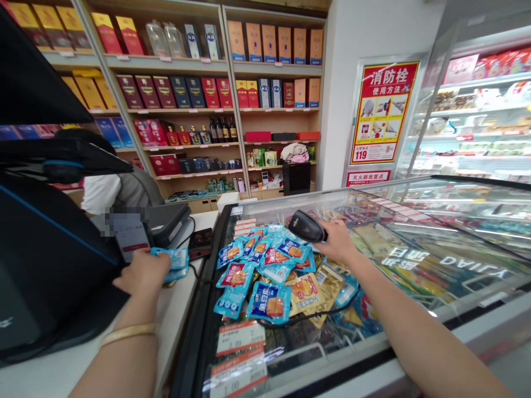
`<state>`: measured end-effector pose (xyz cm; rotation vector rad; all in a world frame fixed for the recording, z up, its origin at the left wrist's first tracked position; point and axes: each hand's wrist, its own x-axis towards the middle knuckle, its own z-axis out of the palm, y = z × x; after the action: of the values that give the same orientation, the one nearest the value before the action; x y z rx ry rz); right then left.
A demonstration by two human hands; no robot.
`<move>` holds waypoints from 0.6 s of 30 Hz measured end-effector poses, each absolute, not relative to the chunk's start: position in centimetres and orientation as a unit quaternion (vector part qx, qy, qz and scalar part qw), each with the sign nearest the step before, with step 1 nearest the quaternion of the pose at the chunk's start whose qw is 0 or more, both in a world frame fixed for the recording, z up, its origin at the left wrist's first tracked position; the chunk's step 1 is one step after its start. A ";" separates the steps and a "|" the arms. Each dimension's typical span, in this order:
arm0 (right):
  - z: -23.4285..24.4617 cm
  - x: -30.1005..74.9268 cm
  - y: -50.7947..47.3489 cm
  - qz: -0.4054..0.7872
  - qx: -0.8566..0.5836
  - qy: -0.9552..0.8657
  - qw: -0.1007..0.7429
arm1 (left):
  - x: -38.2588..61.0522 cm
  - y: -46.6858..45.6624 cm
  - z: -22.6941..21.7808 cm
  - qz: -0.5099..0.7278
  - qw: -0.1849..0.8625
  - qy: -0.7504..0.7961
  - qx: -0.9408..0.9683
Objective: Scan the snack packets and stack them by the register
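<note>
My left hand (144, 272) is closed on blue snack packets (177, 261) at the edge of the white counter (182, 309); how many it holds I cannot tell. In my right hand (339, 241) is a black barcode scanner (306, 225), its head pointing left above the freezer lid. Below it lies a heap of small snack packets (249, 249), mostly light blue with red or dark blue labels. At the heap's near right side are a yellow packet (306, 291) and gold packets (329, 284). The scanner's black cable (327, 312) curves round them.
A chest freezer (415, 265) with a glass lid fills the right. On the left stand a dark checkout terminal (45, 265), a black device (170, 221) and a phone (200, 243). A person (128, 185) is behind the counter, before shelves of boxes (182, 91).
</note>
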<state>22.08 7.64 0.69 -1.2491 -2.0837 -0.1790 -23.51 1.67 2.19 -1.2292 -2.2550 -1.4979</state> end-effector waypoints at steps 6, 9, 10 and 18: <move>0.8 22.2 7.6 -0.065 -0.486 -0.794 0.359 | -19.7 1.4 2.8 -0.422 0.172 -0.812 -0.366; 0.9 22.2 7.8 -0.077 -0.501 -0.786 0.353 | -17.3 2.2 3.0 -0.387 0.146 -0.766 -0.493; 0.9 22.3 7.8 -0.080 -0.503 -0.785 0.352 | -16.7 2.6 2.8 -0.362 0.123 -0.742 -0.550; 0.9 22.2 7.7 -0.089 -0.494 -0.791 0.350 | -15.9 4.2 -0.2 -0.149 0.009 -0.654 -0.741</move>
<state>22.18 7.68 0.89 -1.2799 -2.0492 -0.2299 -15.89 4.22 -0.18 -2.3159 -2.0444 -0.4652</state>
